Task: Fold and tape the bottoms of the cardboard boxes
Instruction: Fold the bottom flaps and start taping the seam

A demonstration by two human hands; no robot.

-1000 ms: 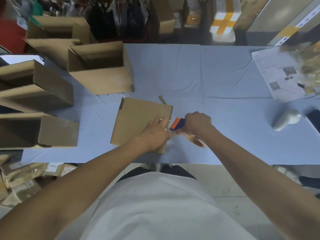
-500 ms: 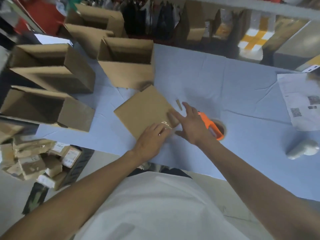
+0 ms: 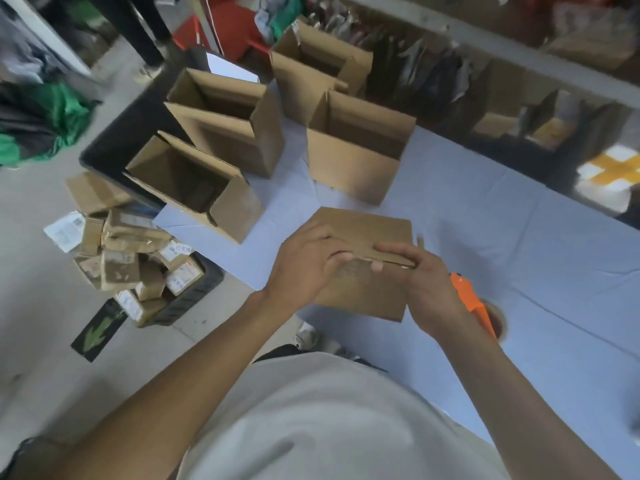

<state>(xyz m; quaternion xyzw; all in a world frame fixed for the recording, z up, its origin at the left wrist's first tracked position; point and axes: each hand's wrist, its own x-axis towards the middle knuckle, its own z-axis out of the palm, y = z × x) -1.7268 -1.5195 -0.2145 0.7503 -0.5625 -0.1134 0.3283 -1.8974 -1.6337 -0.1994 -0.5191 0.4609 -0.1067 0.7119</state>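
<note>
Both hands, the left hand and right hand, grasp a flat brown cardboard box. It sits on a wrinkly pale blue table near open boxes.

- A table draped in a creased pale blue cloth is filling the right side.
- A grey floor is showing on the left, bearing a black mat with a green arrow.
- A dark crate is sitting on it, heaped with small taped parcels.
- A long shelf is running behind the table.
</note>
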